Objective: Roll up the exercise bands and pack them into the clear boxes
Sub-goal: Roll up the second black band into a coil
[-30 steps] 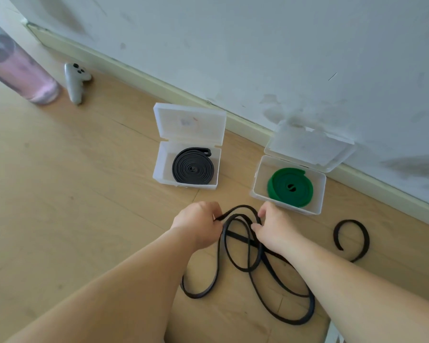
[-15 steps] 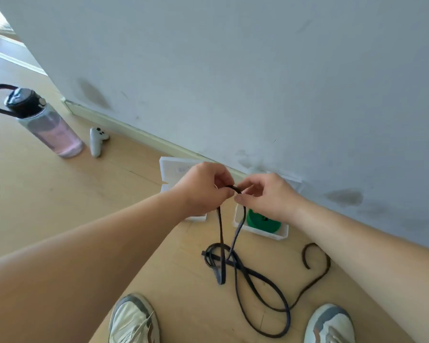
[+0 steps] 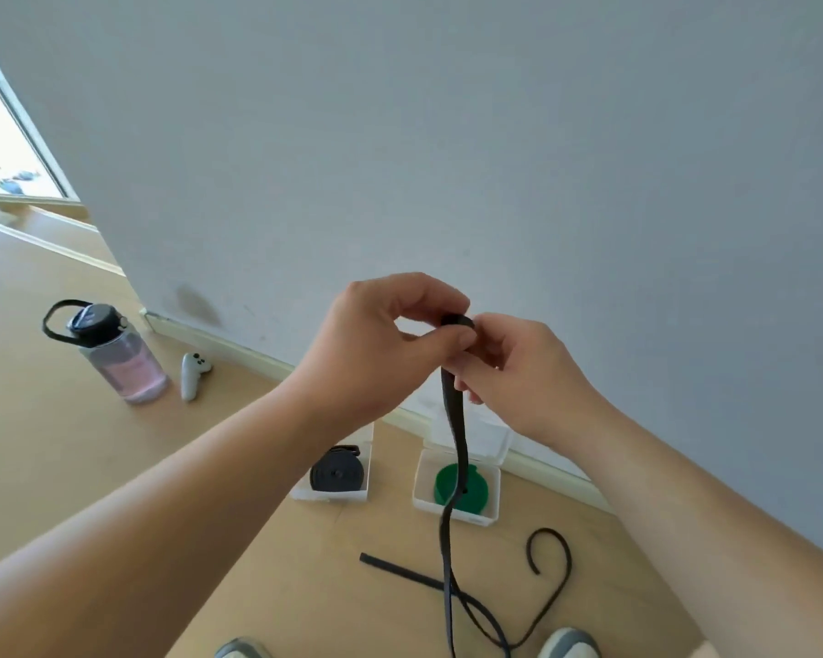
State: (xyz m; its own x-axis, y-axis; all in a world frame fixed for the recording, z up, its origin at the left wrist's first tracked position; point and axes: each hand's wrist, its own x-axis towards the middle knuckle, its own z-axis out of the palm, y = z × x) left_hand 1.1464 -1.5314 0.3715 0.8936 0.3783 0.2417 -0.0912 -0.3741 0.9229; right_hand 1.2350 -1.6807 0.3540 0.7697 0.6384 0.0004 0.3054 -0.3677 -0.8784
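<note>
- Your left hand (image 3: 381,344) and right hand (image 3: 509,372) both pinch the black band (image 3: 452,420) at its raised end; the rest trails to the floor (image 3: 115,467).
- Ease either pinch and the starting coil could spring open.
- The trailing loops could tangle.

A single wide-angle camera on the person's head looks forward and down from well above the wooden floor (image 3: 67,444), facing a grey wall (image 3: 495,159). The left hand (image 3: 381,344) and right hand (image 3: 519,372), pinching a black exercise band (image 3: 454,420), sit close at centre. The left clear box (image 3: 329,495) and right clear box (image 3: 457,515) lie farther below, by the baseboard (image 3: 542,472). The left shoe tip (image 3: 241,648) and right shoe tip (image 3: 568,643) touch the bottom edge.
</note>
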